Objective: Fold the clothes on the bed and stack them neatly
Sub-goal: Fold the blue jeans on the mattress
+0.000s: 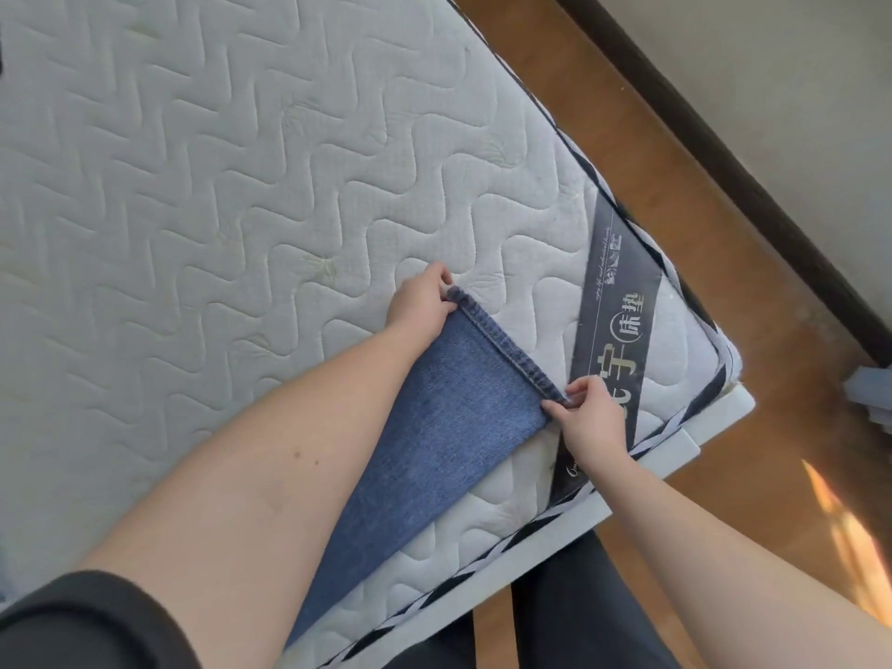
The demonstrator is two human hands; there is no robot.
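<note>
On the white bed (pixel 241 185), near its corner at 4 o'clock, lies a blue pair of jeans (pixel 434 451). The left hand (pixel 422 301) pinches one end of the hem at 12 o'clock. The right hand (pixel 586 417) pinches the other end at 3 o'clock. The hem runs tight between them. A dark label (pixel 622 301) sits just beside it. The brown floor (pixel 724 306) lies beyond.

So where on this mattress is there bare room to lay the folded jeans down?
The quilted mattress is bare left of and beyond the left hand. It is crowded near the corner: the jeans run between both arms, the right hand pinching the hem over the dark label band.
</note>
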